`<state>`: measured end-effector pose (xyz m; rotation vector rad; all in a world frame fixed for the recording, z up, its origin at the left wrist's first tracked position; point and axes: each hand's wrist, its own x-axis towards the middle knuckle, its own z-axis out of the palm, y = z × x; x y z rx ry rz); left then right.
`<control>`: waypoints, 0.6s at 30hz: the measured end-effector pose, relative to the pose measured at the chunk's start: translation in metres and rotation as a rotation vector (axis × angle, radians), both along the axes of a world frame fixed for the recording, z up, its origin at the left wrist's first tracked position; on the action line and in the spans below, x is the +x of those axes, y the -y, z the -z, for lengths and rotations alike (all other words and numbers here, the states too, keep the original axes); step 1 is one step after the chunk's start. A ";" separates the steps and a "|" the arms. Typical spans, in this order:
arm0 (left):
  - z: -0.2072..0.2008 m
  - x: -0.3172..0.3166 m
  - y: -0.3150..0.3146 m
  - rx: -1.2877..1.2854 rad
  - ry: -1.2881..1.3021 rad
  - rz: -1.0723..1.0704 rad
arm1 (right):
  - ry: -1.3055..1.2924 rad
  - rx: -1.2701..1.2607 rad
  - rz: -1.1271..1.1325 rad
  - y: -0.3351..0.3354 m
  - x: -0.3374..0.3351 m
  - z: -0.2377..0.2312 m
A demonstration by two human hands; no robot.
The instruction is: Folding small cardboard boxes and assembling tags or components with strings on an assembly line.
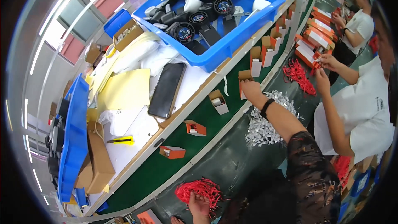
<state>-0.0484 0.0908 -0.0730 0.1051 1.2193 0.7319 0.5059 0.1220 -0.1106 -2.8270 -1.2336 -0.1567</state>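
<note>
Fingers (pixel 248 84) of the person's R hand (pixel 253 92) are bent in at the top of an open orange/white box (pixel 245 74) on the green belt (pixel 143 182); can't tell from here if they're clamped on the box or something in it. L hand (pixel 200 207), well apart from the R, has its fingertips in a heap of red straps (pixel 203 188) on the dark bench (pixel 219 157); grip hidden, can't say if any strap's pinched. Pile of small white pcs (pixel 267 126) is just under the R forearm. Three more boxes (pixel 219 103) run down the belt to the L. Beyond it, on the white table (pixel 139 135): phone (pixel 167 90), yellow cutter (pixel 123 140), yellow sheet (pixel 126 89), big blue bin (pixel 203 59) w/ black & white parts. Far R, co-worker (pixel 356 108) in white tee, hands up nr another red heap (pixel 299 77).
</note>
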 end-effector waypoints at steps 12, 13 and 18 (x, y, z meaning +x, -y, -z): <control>-0.008 0.060 0.036 1.572 -0.590 0.948 | -0.743 0.293 -0.646 0.200 -0.264 -0.171; -0.024 0.064 0.045 1.496 -0.537 0.997 | -0.699 0.364 -0.670 0.211 -0.273 -0.162; -0.031 0.042 0.061 1.405 -0.508 1.087 | -0.727 0.582 -0.688 0.253 -0.296 -0.162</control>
